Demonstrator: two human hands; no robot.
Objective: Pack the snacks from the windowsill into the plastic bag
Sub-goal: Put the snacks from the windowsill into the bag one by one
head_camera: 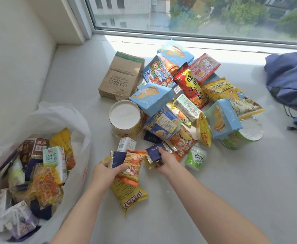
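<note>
Many snacks [38, 175] inside plastic bag [79, 124]

Snack packets [126, 166] in left grip [107, 173], navy sachet [155, 152] in right grip [167, 161].

bag [77, 120] L on sill [214, 182] | snack pile [179, 103] ctr | box [121, 76] behind-L

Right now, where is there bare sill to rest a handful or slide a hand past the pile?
Bare sill lies right of the right hand, between the green tub and the blue backpack. Another strip runs between the plastic bag and the cardboard box. The snack pile is crowded.
</note>
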